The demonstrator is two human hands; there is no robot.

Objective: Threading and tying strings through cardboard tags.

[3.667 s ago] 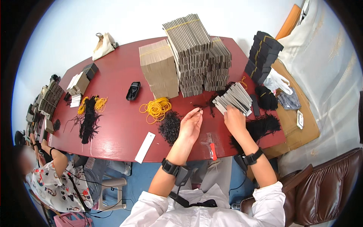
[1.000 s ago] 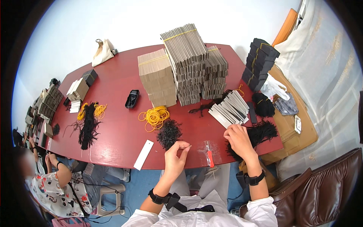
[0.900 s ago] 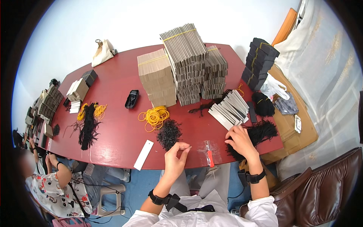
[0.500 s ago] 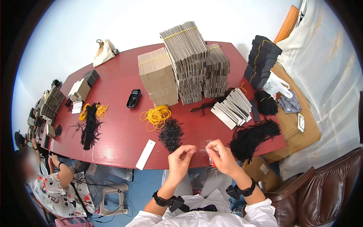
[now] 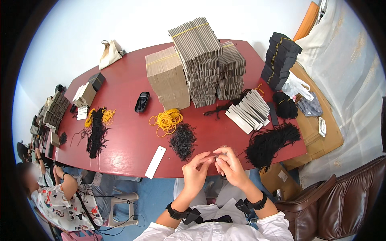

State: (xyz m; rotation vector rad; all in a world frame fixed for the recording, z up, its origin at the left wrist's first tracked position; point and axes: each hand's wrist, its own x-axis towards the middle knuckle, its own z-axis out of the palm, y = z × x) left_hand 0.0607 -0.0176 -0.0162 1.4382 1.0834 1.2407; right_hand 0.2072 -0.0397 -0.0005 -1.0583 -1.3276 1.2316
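Just past the table's near edge, my left hand (image 5: 195,172) and my right hand (image 5: 231,168) almost meet at the fingertips. Both are closed in a pinch; whatever sits between them is too small and hidden to name. Ahead of my left hand lies a pile of small black wiry pieces (image 5: 183,141). To its left a white tag strip with a hole (image 5: 155,162) reaches the table edge. Beyond my right hand rests a bundle of black cords (image 5: 273,145).
Yellow rubber bands (image 5: 165,120) and a row of white tag strips (image 5: 249,112) lie farther in on the red table (image 5: 128,140). Tall banded grey stacks (image 5: 201,56) rise behind. A brown leather chair (image 5: 341,197) is at right; another person (image 5: 68,201) sits at left.
My hands have come together from a small gap, the right moving left toward the left hand. The clear and red bit by my right hand is out of sight. The view has shifted slightly.
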